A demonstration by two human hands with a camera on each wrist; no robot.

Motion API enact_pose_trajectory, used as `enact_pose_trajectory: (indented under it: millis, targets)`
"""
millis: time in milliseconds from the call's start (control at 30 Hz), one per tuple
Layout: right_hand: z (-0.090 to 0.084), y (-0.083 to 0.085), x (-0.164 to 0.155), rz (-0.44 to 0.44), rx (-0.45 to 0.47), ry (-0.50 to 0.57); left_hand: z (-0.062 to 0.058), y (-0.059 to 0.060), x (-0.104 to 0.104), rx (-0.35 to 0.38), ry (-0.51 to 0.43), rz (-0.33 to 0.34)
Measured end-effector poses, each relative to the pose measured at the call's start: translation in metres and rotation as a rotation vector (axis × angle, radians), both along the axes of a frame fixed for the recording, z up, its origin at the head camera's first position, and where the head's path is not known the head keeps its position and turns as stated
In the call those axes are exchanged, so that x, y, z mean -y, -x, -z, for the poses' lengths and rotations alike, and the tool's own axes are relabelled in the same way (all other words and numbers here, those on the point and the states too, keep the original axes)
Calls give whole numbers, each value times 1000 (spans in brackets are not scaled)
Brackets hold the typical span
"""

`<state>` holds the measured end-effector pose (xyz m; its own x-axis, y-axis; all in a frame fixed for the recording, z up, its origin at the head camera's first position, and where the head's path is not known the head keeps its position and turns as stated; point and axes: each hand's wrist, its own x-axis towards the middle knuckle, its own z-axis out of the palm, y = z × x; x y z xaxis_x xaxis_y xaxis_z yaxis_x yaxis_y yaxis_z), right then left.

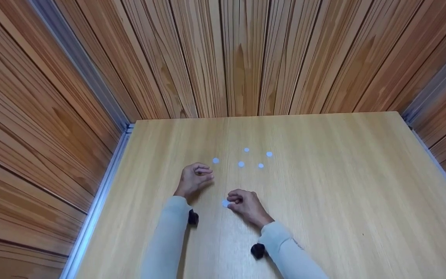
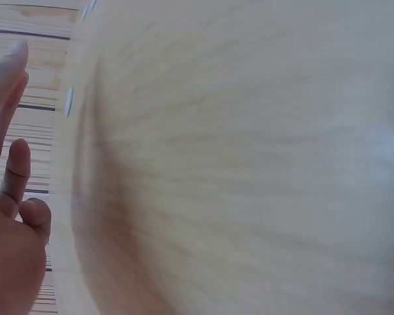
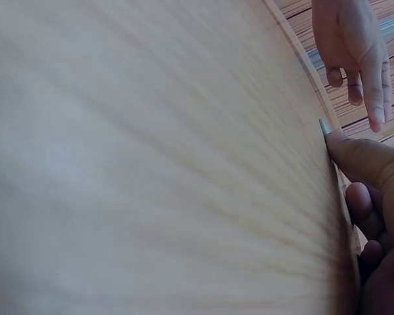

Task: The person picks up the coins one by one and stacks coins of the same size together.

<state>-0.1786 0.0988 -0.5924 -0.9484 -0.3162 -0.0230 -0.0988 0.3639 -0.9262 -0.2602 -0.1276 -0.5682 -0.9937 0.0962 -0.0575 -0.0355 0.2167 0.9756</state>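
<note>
My right hand (image 1: 248, 207) pinches a small round white disc (image 1: 225, 203) at its thumb and fingertips, low over the table. The right wrist view catches that disc edge-on, as a thin pale sliver at the thumb tip. Further left and a little farther away, my left hand (image 1: 195, 180) hovers above the wood with nothing in its grasp, thumb and fingers reaching forward. Just beyond its fingertips lies another white disc (image 1: 215, 160). More discs are spread flat to the right of that one, among them a disc (image 1: 241, 164) and a disc (image 1: 269, 154).
A light wooden table (image 1: 343, 186) stretches under both arms. Behind it rises a wood-plank wall (image 1: 242, 58), and a metal rail (image 1: 103, 197) runs along the left side. Dark wrist devices, one a small black piece (image 1: 258, 251), sit near the sleeves.
</note>
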Motion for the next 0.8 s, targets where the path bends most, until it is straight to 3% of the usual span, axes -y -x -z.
enact_pose_trajectory:
  millis: [100,433,633,800]
  targets:
    - [1,-1,0,1,2,-1,2,7,-4,19,-69,-33]
    - [-1,0,-2,8,-36,0,5,25,-17,-48,6,-68]
    - [0,-2,-2,8,-16,-14,8,35,-18,-30,-39,-92]
    - [-1,-1,-1,5,0,-17,14,39,-17,-60,58,-97]
